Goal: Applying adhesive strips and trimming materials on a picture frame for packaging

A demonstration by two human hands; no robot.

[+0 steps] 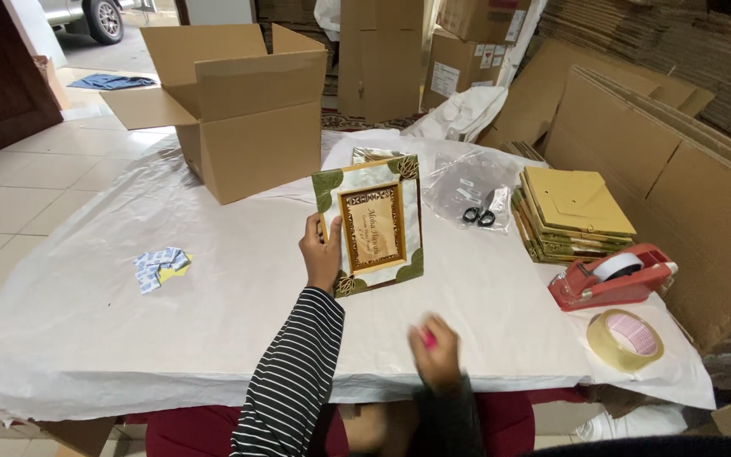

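Observation:
My left hand [321, 252], in a black-and-white striped sleeve, grips the left edge of a decorated picture frame [371, 222] and holds it upright above the white-covered table [213, 322]. The frame has green leaf corners, a pearly border and a wooden inner rim. My right hand [435, 351] is blurred near the table's front edge, with a small pink thing at its fingers; what it is I cannot tell. A second similar frame [376, 156] lies flat behind the held one.
An open cardboard box [243, 106] stands at the back left. A stack of yellow folded cartons [573, 211], a red tape dispenser [611, 278], a tape roll [625, 338], clear plastic bags [467, 182] with scissors [478, 217], and small blue-white packets [159, 266] lie around.

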